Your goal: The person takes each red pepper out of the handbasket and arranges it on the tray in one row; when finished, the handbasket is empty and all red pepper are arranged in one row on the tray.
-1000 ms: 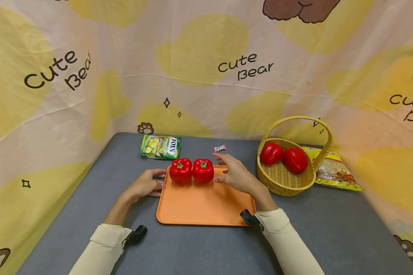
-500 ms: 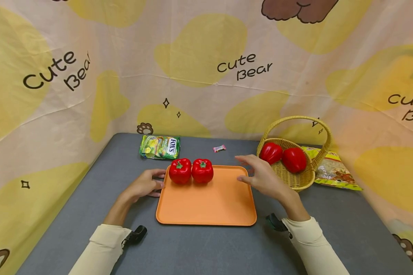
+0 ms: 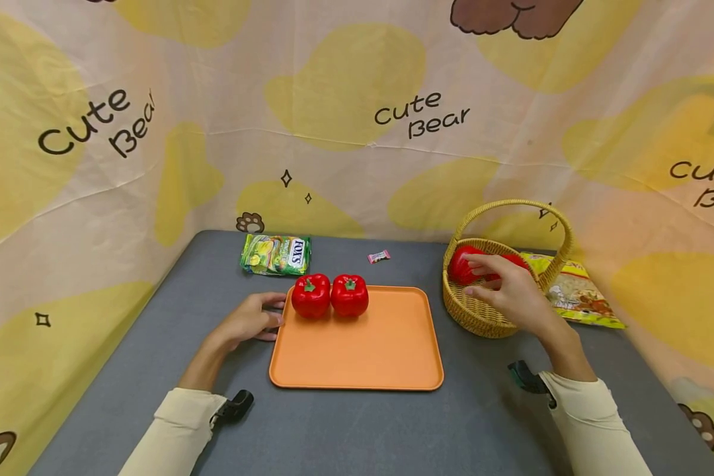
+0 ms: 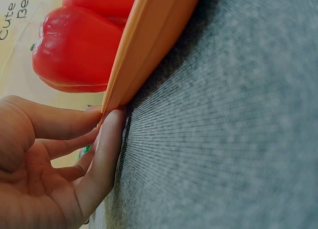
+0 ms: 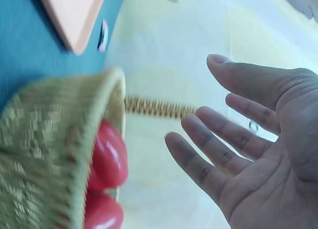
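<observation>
My left hand (image 3: 251, 320) pinches the left rim of an orange tray (image 3: 363, 350); the left wrist view shows thumb and fingers on either side of the edge. Two red bell peppers stand side by side at the tray's back left, the left pepper (image 3: 311, 297) beside the right pepper (image 3: 350, 296). Above a wicker basket (image 3: 478, 322) hovers my right hand (image 3: 514, 291), fingers spread and nothing held. Inside the basket lie two more red peppers, one pepper (image 3: 461, 266) at the left and another partly hidden behind the hand. The right wrist view shows the palm apart from both peppers (image 5: 108, 157).
A green snack packet (image 3: 276, 255) lies behind the tray, with a small pink-wrapped candy (image 3: 379, 256) to its right. Another yellow food bag (image 3: 586, 297) lies right of the basket. The basket's tall handle (image 3: 514, 202) arches over its opening. A printed cloth encloses the grey table.
My right hand has moved right, from beside the peppers on the tray to above the basket. The left hand stays at the tray's rim.
</observation>
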`<action>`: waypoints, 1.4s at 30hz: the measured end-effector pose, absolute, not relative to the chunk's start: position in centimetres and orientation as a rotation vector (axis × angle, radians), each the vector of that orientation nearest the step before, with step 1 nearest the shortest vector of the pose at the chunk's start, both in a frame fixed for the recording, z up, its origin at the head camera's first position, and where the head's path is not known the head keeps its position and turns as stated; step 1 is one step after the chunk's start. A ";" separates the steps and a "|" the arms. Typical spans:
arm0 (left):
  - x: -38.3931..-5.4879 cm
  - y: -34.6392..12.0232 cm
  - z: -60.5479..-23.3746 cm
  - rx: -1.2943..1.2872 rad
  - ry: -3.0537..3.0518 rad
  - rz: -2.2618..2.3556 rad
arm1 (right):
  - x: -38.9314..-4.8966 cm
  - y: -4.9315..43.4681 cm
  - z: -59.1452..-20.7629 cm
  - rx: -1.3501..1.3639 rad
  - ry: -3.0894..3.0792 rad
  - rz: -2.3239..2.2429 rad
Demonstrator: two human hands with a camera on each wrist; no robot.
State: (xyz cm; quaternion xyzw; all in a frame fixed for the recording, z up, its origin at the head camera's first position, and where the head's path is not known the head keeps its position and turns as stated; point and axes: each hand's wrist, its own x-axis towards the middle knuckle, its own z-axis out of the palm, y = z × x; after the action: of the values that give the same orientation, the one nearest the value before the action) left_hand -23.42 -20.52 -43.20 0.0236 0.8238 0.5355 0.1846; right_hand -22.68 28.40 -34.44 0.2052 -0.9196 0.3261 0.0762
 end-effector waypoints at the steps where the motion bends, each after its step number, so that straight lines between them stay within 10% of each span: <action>1: -23.4 -20.5 -43.2 0.066 2.319 1.512 | -22.9 28.8 -34.2 0.601 -2.763 0.989; 42: -23.4 -20.7 -43.2 0.070 2.316 1.514 | -32.3 32.6 -36.1 0.433 -3.025 1.148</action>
State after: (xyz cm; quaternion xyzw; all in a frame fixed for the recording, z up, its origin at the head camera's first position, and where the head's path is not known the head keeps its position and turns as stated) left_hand -23.36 -20.67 -43.24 0.0249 0.8223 0.5374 0.1856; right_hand -32.30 32.61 -36.12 0.1324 -0.9249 0.3510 -0.0615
